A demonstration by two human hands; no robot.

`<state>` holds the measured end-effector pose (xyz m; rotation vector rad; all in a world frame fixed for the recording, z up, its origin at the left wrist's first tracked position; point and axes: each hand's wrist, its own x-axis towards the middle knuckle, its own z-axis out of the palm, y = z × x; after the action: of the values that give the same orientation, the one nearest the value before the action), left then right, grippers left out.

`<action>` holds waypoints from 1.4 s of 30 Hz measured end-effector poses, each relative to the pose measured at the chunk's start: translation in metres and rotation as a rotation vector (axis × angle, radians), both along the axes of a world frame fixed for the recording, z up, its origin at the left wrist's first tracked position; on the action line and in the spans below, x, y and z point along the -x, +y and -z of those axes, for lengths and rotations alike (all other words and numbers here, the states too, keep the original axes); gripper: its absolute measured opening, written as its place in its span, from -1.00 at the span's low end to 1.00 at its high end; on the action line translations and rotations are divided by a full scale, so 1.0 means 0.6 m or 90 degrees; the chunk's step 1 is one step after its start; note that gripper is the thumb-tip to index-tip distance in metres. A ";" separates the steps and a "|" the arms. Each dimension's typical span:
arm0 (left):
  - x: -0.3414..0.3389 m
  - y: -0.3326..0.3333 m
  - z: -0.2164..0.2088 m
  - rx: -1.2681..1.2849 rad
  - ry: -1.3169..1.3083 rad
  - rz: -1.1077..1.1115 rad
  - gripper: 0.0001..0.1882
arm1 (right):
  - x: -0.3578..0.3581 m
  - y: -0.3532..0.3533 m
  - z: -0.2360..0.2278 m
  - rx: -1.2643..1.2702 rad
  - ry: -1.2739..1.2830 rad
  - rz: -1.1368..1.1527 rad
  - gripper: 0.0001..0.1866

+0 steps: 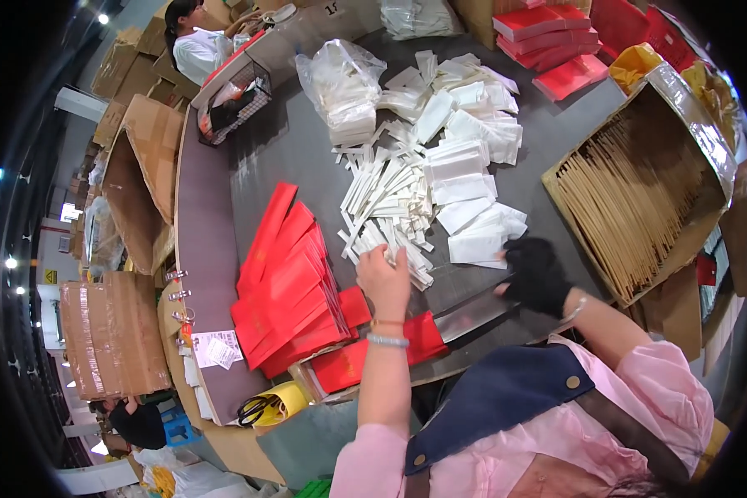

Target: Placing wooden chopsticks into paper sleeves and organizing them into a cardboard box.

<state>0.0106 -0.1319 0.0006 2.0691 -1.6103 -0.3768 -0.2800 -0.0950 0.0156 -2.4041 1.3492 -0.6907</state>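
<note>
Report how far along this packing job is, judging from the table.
Done: a fanned stack of red sleeves lies at the left of the table. In hand: the left hand picks at the white paper packets, while the gloved right hand rests beside them. Left: many loose white packets and a carton of wooden sticks, still well filled.

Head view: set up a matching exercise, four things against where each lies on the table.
Things:
1. red sleeves
2. carton of brown sticks
3. scissors
4. stacked red boxes

Places:
A. far edge, top of picture
B. near left corner, on a yellow thing
C. right of the person
D. fanned out left of the left hand

Pairs: 1-D, 2-C, 3-B, 4-A
</note>
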 end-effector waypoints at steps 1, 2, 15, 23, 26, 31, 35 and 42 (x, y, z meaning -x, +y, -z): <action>-0.009 -0.018 0.001 -0.096 -0.042 -0.058 -0.62 | 0.033 -0.005 -0.032 -0.007 -0.029 0.037 -0.42; -0.019 -0.023 0.010 -0.091 -0.043 -0.055 -0.62 | 0.067 -0.008 -0.045 -0.056 -0.033 0.095 -0.44; 0.009 0.042 -0.030 0.169 0.061 0.110 -0.93 | 0.451 0.032 0.009 -0.066 0.198 0.557 -0.66; 0.103 -0.001 0.003 0.157 0.073 0.312 -0.66 | 0.426 0.014 0.004 -0.174 0.149 0.650 -0.59; 0.108 -0.002 0.015 0.122 0.047 0.361 -0.59 | 0.456 0.026 0.029 -0.092 0.147 0.741 -0.60; 0.105 0.009 0.019 0.140 0.078 0.314 -0.67 | 0.396 0.026 -0.019 0.036 -0.088 0.668 -0.63; 0.094 0.024 -0.003 0.138 0.095 0.294 -0.74 | 0.247 0.007 -0.076 0.052 -0.273 0.393 -0.80; 0.078 0.125 -0.062 -0.187 0.171 0.261 -0.74 | 0.137 0.008 -0.078 -0.201 -0.180 0.114 -0.89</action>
<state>-0.0364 -0.0572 0.0378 1.7712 -1.8896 -1.0410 -0.3621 -0.0904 0.0624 -1.8808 1.4401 -0.7652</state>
